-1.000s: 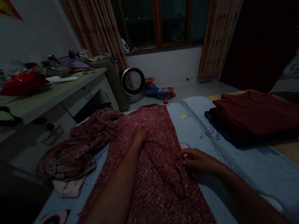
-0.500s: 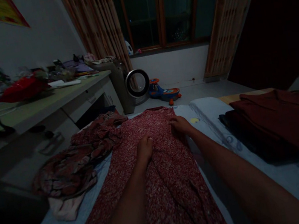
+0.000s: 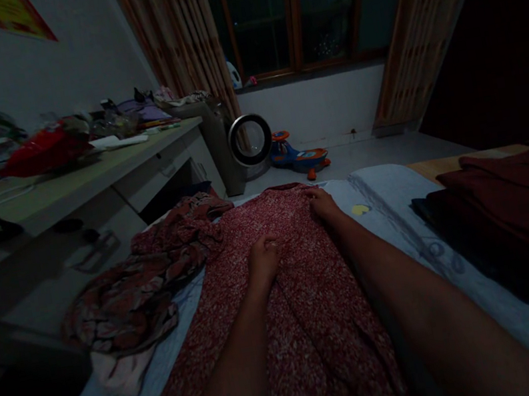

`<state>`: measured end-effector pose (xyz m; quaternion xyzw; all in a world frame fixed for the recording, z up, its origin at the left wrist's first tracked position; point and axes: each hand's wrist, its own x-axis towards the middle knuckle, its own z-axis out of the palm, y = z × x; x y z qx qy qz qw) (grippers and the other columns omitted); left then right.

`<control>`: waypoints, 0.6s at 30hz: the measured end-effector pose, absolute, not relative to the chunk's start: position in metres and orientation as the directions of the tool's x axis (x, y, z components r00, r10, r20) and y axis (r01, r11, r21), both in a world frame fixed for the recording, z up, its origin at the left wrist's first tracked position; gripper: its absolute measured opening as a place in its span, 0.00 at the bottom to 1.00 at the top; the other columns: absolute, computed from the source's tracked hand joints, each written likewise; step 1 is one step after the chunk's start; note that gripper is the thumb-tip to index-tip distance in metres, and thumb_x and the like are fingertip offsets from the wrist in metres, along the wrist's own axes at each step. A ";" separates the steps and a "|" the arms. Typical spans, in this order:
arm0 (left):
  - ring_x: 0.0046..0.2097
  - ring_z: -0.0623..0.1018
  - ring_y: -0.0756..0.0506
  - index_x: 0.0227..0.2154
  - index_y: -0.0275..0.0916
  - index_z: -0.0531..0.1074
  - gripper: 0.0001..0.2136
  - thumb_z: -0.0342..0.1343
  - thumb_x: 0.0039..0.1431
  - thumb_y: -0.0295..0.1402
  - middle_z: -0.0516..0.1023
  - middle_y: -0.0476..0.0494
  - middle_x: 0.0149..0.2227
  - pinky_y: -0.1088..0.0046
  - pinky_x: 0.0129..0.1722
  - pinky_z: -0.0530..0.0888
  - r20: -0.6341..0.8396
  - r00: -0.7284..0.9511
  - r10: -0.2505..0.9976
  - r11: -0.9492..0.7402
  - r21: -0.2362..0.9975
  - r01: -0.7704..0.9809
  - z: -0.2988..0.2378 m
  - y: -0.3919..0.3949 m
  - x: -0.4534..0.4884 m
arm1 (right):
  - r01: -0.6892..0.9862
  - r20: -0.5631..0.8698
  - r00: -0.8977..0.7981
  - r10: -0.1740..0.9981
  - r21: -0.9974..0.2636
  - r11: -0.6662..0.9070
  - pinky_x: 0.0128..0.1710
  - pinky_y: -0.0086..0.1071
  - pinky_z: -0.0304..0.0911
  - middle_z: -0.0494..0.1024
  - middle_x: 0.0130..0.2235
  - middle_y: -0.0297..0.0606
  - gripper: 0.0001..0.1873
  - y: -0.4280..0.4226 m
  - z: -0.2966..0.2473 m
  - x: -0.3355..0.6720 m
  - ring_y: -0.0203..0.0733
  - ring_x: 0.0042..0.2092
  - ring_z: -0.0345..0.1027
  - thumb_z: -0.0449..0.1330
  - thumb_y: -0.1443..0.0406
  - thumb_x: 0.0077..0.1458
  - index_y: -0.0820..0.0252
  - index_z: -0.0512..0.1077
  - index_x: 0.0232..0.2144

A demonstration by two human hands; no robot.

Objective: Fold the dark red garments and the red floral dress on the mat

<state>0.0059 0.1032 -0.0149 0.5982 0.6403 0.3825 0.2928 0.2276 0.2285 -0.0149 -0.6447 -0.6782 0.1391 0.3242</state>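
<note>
A long red garment with pale flecks, likely a dress (image 3: 306,299), lies spread on the light blue bed sheet (image 3: 390,190), its neckline toward the window. My left hand (image 3: 263,258) rests over its upper middle, fingers curled in and pinching the fabric. At the upper right shoulder edge, my right hand (image 3: 322,204) has its fingers closed on the cloth. A dark fold line runs down the front of the dress between my forearms. My forearms cover parts of the lower cloth.
Crumpled patterned clothing (image 3: 127,288) lies at the left. Folded dark red clothes (image 3: 525,208) are stacked at the right. A cluttered desk (image 3: 135,153) runs along the left wall. Beyond the bed are a washing machine with its round door (image 3: 251,139) open and a blue ride-on toy (image 3: 295,155).
My right hand has shifted slightly up along the shoulder edge of the dress. My left hand stays near the middle. The view has turned a little to the left.
</note>
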 end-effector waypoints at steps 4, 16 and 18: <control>0.36 0.79 0.45 0.38 0.39 0.77 0.14 0.47 0.58 0.25 0.80 0.44 0.35 0.73 0.36 0.71 0.097 -0.147 0.984 0.034 0.713 0.700 -0.013 0.100 0.007 | 0.802 0.220 0.105 0.970 -0.595 0.048 0.61 0.42 0.53 0.68 0.61 0.42 0.27 0.221 -0.022 0.226 0.47 0.61 0.59 0.51 0.70 0.57 0.55 0.68 0.58; 0.53 0.72 0.40 0.46 0.40 0.74 0.14 0.44 0.68 0.34 0.76 0.37 0.48 0.62 0.58 0.64 0.273 0.124 0.954 -0.224 0.378 0.898 -0.009 0.092 0.014 | 0.816 0.181 0.167 0.969 -0.577 -0.033 0.61 0.46 0.53 0.68 0.60 0.47 0.24 0.220 -0.021 0.222 0.53 0.61 0.60 0.54 0.67 0.57 0.57 0.69 0.56; 0.51 0.73 0.40 0.45 0.40 0.74 0.11 0.49 0.65 0.33 0.77 0.39 0.47 0.63 0.57 0.65 0.249 0.113 0.962 -0.218 0.447 0.867 -0.011 0.095 0.015 | 0.793 0.206 0.160 0.965 -0.610 -0.001 0.59 0.41 0.56 0.72 0.58 0.44 0.22 0.222 -0.020 0.225 0.48 0.59 0.63 0.52 0.67 0.58 0.57 0.71 0.54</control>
